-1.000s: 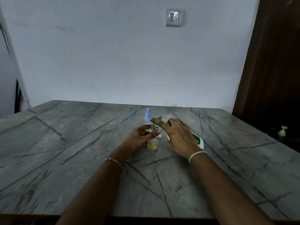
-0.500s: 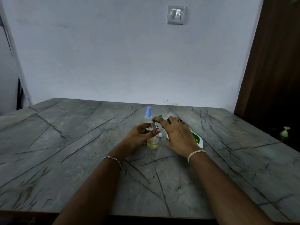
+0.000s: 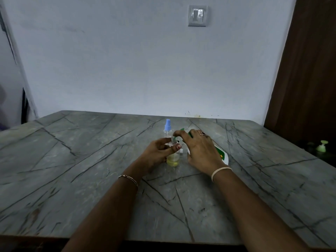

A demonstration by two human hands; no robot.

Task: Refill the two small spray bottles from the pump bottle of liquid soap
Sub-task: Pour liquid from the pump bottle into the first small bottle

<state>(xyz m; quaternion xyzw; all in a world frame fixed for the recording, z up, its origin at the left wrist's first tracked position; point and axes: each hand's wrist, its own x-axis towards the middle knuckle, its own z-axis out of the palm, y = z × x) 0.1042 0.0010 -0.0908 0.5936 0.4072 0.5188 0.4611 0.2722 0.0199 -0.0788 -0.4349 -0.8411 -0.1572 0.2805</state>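
From the head view, the left hand grips the near spray bottle, which stands upright mid-tabletop with yellow liquid at its bottom. The right hand curls its fingertips onto that bottle's neck. The blue-capped spray bottle stands just behind, and the pump bottle lies under the right hand.

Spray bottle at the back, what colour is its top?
Light blue. The spray top shows best in the head view.

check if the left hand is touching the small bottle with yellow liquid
Touching. The head view shows the left hand gripping the small bottle, its thumb lying across the front above the yellow liquid.
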